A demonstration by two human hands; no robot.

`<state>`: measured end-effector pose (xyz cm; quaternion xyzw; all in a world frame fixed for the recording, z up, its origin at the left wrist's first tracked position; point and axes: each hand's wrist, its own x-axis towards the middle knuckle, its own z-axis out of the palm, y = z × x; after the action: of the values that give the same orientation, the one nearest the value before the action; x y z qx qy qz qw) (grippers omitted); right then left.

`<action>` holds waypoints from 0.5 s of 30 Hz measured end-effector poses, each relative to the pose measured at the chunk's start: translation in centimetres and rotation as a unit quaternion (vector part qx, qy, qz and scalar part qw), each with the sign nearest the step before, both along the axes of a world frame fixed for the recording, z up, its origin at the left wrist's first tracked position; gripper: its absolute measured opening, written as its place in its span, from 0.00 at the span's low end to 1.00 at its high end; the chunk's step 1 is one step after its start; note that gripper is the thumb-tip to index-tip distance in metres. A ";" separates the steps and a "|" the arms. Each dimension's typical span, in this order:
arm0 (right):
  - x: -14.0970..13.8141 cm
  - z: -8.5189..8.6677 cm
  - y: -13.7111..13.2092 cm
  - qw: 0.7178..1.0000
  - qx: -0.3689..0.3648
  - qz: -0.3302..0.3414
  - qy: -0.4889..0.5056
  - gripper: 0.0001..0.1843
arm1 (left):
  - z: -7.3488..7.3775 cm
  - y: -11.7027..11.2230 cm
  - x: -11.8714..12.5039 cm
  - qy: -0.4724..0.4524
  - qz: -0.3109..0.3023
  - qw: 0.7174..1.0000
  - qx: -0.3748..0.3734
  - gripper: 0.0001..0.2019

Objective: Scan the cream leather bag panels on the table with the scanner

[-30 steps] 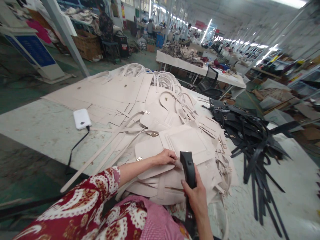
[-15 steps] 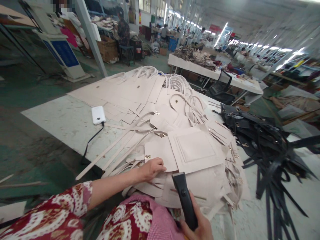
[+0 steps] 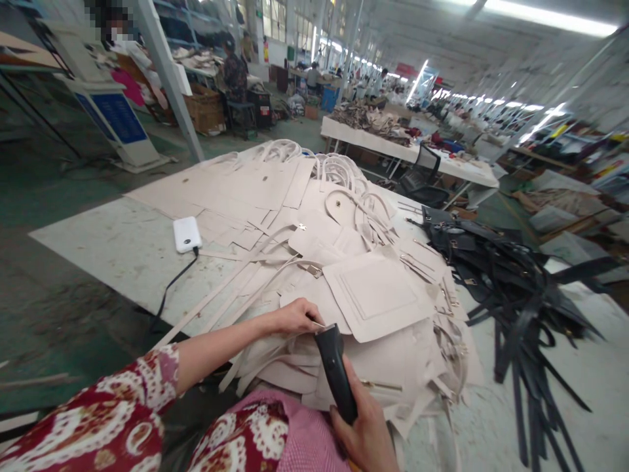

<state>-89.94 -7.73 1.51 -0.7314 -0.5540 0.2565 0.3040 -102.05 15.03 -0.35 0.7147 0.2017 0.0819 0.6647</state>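
1 black trimmer (image 3: pixel 335 368) in right hand (image 3: pixel 367 421), near left hand (image 3: pixel 296 316).

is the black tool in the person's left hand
No, the right hand is wrapped around the black tool.

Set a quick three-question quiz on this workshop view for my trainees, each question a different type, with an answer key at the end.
1. True or false: the right hand grips the black handheld tool.

2. Which of these has the black cord attached?
A) metal post
B) white device
C) chair

3. Fill in the blank: seen from the head camera, the black straps lie to the ____ of the pale pieces.

Key: 1. True. 2. B. 3. Right.
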 end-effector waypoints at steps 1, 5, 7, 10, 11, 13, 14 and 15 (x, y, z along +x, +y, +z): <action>-0.1 -0.2 -0.3 1.000 0.004 -0.010 0.008 0.38 | 0.0 0.0 0.0 0.007 0.001 1.000 0.001 0.10; 0.8 0.6 -0.8 0.991 -0.006 -0.135 0.023 0.36 | -0.2 -0.6 -0.2 -0.010 -0.026 0.995 0.098 0.08; 2.1 1.7 -1.3 0.979 -0.025 -0.200 0.019 0.39 | -0.2 -1.6 -0.3 -0.025 -0.030 0.989 0.142 0.10; 4.6 3.0 -2.8 0.967 -0.047 -0.251 0.019 0.43 | -0.1 -3.8 0.3 -0.010 0.026 0.997 0.077 0.11; 5.3 3.2 -3.5 0.964 -0.057 -0.259 0.025 0.43 | -0.1 -4.8 0.8 0.008 0.051 0.999 -0.009 0.11; 6.2 3.1 -4.8 0.959 -0.084 -0.269 0.041 0.45 | -0.2 -6.8 2.1 0.045 0.088 0.964 -0.249 0.12; 6.4 2.9 -5.3 0.958 -0.092 -0.269 0.045 0.46 | -0.4 -7.7 2.8 0.054 0.105 0.925 -0.361 0.13; 6.4 2.7 -5.6 0.959 -0.090 -0.265 0.046 0.46 | -0.6 -8.5 3.6 0.055 0.121 0.887 -0.443 0.13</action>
<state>-83.50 -13.37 4.20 -0.8640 -0.3003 0.2488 0.3185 -98.43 6.56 -0.92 0.3192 0.3383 0.0248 0.8849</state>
